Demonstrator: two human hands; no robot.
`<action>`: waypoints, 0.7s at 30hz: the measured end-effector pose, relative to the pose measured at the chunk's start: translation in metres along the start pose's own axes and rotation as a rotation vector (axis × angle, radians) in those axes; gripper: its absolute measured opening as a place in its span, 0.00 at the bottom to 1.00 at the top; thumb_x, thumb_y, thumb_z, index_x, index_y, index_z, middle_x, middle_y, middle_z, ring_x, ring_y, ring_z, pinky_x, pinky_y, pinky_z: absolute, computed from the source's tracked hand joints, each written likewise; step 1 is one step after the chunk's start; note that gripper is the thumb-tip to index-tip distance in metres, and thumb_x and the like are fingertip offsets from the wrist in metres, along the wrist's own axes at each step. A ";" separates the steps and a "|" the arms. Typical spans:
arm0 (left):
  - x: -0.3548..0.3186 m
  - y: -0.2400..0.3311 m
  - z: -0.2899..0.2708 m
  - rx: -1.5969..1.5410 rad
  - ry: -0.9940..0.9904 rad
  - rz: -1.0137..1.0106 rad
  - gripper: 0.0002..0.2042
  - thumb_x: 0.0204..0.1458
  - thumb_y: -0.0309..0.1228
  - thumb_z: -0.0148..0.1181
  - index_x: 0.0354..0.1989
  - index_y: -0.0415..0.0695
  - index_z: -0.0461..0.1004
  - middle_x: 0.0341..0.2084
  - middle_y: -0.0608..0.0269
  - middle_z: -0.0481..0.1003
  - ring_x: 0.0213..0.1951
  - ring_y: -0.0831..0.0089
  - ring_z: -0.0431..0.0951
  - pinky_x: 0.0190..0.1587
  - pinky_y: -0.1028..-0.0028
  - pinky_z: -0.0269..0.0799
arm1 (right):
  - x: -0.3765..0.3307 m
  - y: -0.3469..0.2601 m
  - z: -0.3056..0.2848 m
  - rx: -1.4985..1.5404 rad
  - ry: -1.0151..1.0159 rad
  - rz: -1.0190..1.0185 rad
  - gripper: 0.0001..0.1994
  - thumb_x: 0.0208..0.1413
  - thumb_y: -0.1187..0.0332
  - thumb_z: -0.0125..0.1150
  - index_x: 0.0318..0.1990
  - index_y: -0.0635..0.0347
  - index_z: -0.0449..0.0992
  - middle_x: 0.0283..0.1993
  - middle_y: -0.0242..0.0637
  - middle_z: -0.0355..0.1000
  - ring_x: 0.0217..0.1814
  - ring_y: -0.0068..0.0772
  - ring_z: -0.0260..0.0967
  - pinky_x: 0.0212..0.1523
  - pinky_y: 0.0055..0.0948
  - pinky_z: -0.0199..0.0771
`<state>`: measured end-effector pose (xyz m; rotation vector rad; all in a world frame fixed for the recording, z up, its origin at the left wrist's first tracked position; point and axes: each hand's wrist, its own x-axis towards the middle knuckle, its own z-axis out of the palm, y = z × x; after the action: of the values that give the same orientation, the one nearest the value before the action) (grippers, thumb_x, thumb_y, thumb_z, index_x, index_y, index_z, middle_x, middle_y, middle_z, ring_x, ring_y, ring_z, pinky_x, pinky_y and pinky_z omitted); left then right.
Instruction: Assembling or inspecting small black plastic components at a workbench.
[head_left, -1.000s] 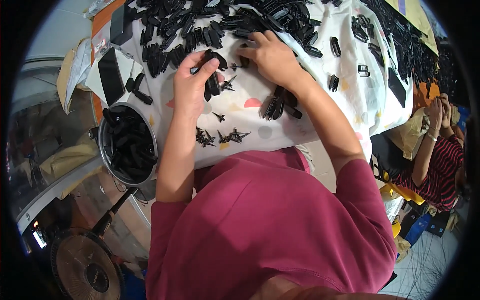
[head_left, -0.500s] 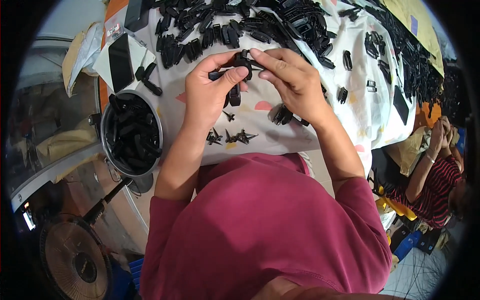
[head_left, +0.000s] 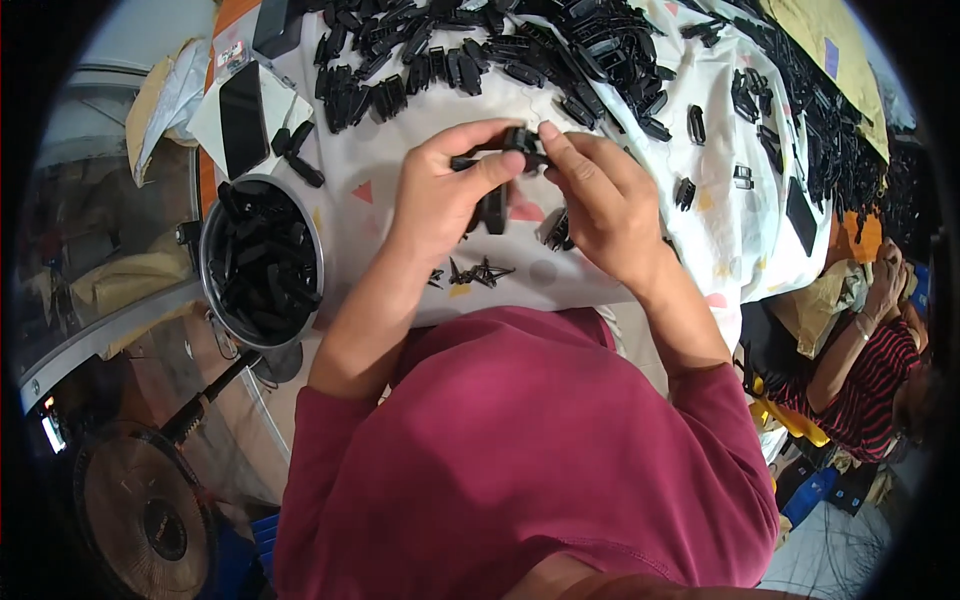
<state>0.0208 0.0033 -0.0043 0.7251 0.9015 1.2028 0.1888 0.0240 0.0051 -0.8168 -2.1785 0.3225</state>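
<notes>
Both hands, left hand point(head_left: 440, 195) and right hand point(head_left: 600, 200), pinch one small black plastic clip point(head_left: 520, 140) between fingertips, held up close to see it well.

Black plastic clips on a white patterned cloth

The clips point(head_left: 520, 60) are black; the cloth point(head_left: 400, 160) is white with pink and yellow shapes; the metal bucket point(head_left: 212, 225) is silver, filled with black pieces; the sleeves point(head_left: 520, 450) are maroon; a co-worker's shirt point(head_left: 865, 405) is red-and-black striped.
</notes>
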 end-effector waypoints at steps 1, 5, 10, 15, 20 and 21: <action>-0.004 0.003 0.005 -0.090 -0.013 -0.007 0.15 0.47 0.25 0.59 0.44 0.35 0.69 0.29 0.62 0.73 0.23 0.77 0.73 0.24 0.80 0.71 | -0.001 -0.004 0.003 0.016 -0.004 -0.013 0.23 0.37 0.84 0.59 0.46 0.64 0.70 0.32 0.44 0.68 0.28 0.38 0.67 0.26 0.28 0.68; -0.009 0.001 0.014 -0.085 0.067 0.039 0.13 0.49 0.24 0.55 0.44 0.34 0.69 0.28 0.61 0.72 0.22 0.79 0.72 0.23 0.81 0.69 | -0.001 -0.014 0.007 0.087 0.143 0.183 0.18 0.43 0.77 0.62 0.45 0.62 0.71 0.40 0.40 0.68 0.33 0.28 0.69 0.26 0.21 0.71; -0.033 0.009 -0.011 -0.240 -0.107 -0.082 0.14 0.51 0.29 0.55 0.44 0.34 0.68 0.26 0.61 0.72 0.22 0.76 0.73 0.24 0.81 0.68 | -0.007 -0.036 0.006 0.783 -0.048 0.688 0.10 0.47 0.77 0.59 0.39 0.69 0.70 0.30 0.33 0.71 0.29 0.17 0.67 0.29 0.14 0.66; -0.088 0.039 -0.050 0.829 0.521 0.454 0.10 0.45 0.23 0.56 0.37 0.40 0.74 0.29 0.62 0.74 0.27 0.79 0.73 0.31 0.81 0.69 | 0.001 -0.034 0.018 0.876 -0.152 0.598 0.21 0.45 0.75 0.62 0.48 0.68 0.65 0.46 0.39 0.68 0.41 0.24 0.67 0.36 0.18 0.69; -0.131 0.048 -0.133 1.281 1.053 0.504 0.10 0.43 0.28 0.59 0.35 0.44 0.74 0.31 0.59 0.74 0.36 0.65 0.73 0.42 0.70 0.66 | 0.000 -0.030 0.019 0.818 -0.208 0.696 0.19 0.51 0.71 0.56 0.50 0.67 0.64 0.47 0.43 0.68 0.40 0.27 0.67 0.33 0.20 0.68; -0.134 0.045 -0.143 1.449 1.052 0.521 0.10 0.43 0.28 0.59 0.36 0.43 0.74 0.31 0.59 0.74 0.38 0.64 0.72 0.44 0.69 0.64 | 0.001 -0.033 0.020 0.805 -0.234 0.711 0.17 0.52 0.70 0.56 0.49 0.66 0.65 0.45 0.42 0.69 0.39 0.26 0.68 0.33 0.20 0.68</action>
<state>-0.1405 -0.1161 -0.0069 1.5431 2.7030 1.2272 0.1588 0.0001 0.0081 -1.0562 -1.6233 1.5853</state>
